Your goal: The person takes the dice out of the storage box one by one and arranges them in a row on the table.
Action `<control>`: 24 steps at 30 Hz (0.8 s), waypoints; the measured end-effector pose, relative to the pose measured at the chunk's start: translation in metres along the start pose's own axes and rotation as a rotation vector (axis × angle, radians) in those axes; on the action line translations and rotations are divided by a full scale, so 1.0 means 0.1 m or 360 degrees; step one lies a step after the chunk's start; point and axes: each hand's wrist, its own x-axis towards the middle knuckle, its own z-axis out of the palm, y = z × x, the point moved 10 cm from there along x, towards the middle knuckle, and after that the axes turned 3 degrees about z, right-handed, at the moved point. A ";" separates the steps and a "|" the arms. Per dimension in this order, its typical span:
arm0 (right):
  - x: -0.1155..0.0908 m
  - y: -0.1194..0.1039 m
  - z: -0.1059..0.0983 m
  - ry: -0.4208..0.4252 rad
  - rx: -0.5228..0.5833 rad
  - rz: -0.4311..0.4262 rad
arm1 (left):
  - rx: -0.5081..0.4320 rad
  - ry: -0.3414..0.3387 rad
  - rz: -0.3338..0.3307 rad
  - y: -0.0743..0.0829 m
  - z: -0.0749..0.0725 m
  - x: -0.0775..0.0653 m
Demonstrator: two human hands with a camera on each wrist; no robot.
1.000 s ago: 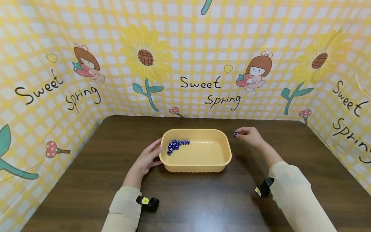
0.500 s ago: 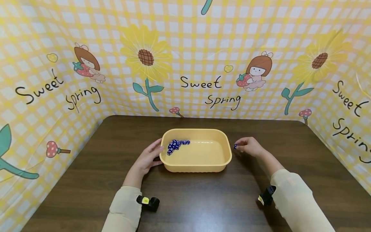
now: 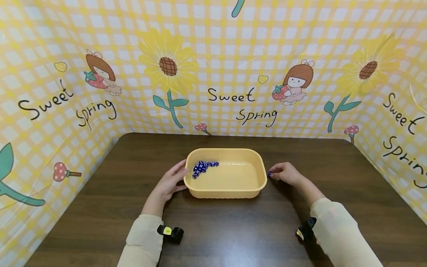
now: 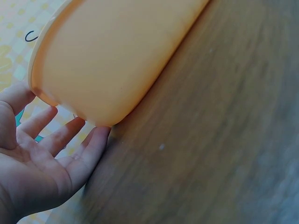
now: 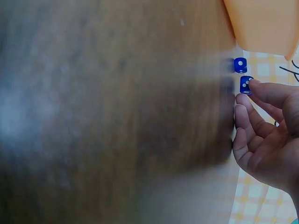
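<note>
Several blue dice (image 3: 201, 167) with white pips lie at the left end inside a yellow plastic basin (image 3: 227, 194). At the basin's left end, my left hand (image 3: 169, 182) has its fingers spread, fingertips touching the outer wall and rim. My right hand (image 3: 287, 173) is just right of the basin. In the right wrist view its thumb and finger pinch a blue die (image 5: 245, 85) close to the table surface. Beside that one, nearer the basin, another blue die (image 5: 240, 65) rests on the table. From the head, the pair overlap near the right fingertips.
The dark brown wooden table (image 3: 213, 230) carries the basin near its middle. Behind and along the sides hangs a yellow checked cloth (image 3: 227, 66) printed with flowers. A small black camera (image 3: 171, 233) is strapped at the left wrist, another black camera (image 3: 305, 229) at the right.
My right hand has come down and towards me with a die, from beyond the basin's right corner to beside its right wall. The left hand, basin and dice inside are unmoved.
</note>
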 end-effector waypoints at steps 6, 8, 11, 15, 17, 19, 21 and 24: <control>0.02 -0.02 0.03 -0.0009 -0.0033 -0.0009 | -0.0003 -0.0002 0.0002 0.01 0.00 0.00; 0.02 -0.01 0.03 -0.0007 -0.0048 0.0000 | 0.0000 -0.0003 0.0002 0.01 0.00 0.00; 0.01 -0.01 0.03 0.0005 -0.0058 0.0012 | 0.0000 -0.0006 0.0002 0.01 0.00 0.01; 0.01 -0.02 0.03 0.0014 -0.0064 0.0001 | -0.0005 -0.0008 0.0002 0.01 0.00 0.02; 0.01 -0.02 0.04 0.0017 -0.0069 -0.0009 | -0.0005 -0.0011 0.0003 0.01 0.01 0.02; 0.00 -0.02 0.04 0.0015 -0.0077 -0.0014 | -0.0005 -0.0015 0.0005 0.01 0.01 0.01; 0.00 -0.03 0.05 0.0015 -0.0076 -0.0012 | -0.0006 -0.0016 0.0006 0.00 0.01 0.01; 0.00 -0.03 0.05 0.0014 -0.0074 -0.0019 | -0.0008 -0.0019 0.0008 0.00 0.00 0.01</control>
